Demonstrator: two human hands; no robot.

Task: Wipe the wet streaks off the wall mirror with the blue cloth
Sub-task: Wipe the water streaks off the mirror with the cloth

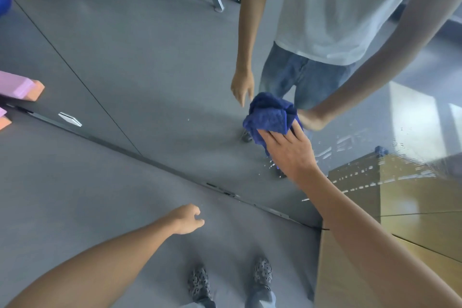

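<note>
A crumpled blue cloth [270, 117] is pressed flat against the wall mirror [155, 62] under my right hand [290, 150], whose fingers spread over it. Wet streaks and droplets [350, 180] glisten on the glass to the right of and below the cloth. My left hand [187, 219] hangs free over the floor in front of the mirror, fingers loosely curled and holding nothing. The mirror reflects my body, both arms and the cloth.
The mirror's bottom rail [225, 192] runs diagonally across the grey floor. A wooden cabinet [350, 270] stands against the mirror at the right. Pink and orange foam blocks [22, 87] lie at the left. My shoes [230, 280] stand close to the glass.
</note>
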